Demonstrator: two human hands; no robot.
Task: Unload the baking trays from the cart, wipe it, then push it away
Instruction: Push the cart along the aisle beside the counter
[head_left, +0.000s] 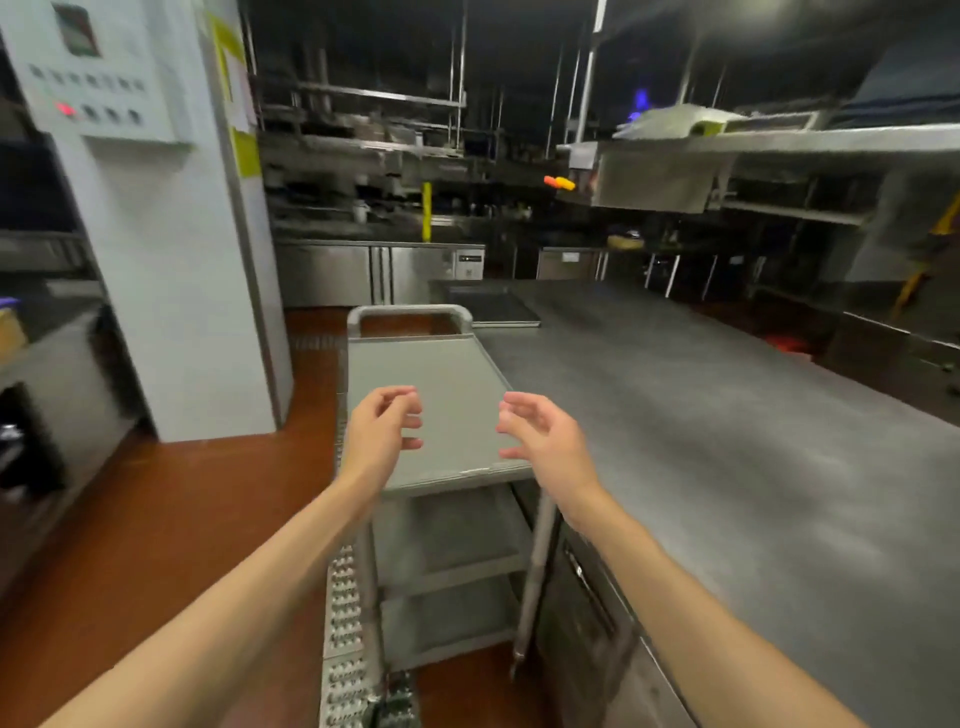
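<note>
White tiled pillar (171, 291) at far left, on a red-brown floor (156, 519). Left hand (382, 431) and right hand (545, 441), both empty with fingers loosely curled and spread, hover palms facing over the near end of the grey stainless-steel three-shelf cart (441, 389). Beyond the hands lies the cart's bare top shelf, then its looped handle (410, 314). Right of the right hand, a long steel worktable (727, 441) carries dark flat baking trays (498, 309) at its far-left corner.
</note>
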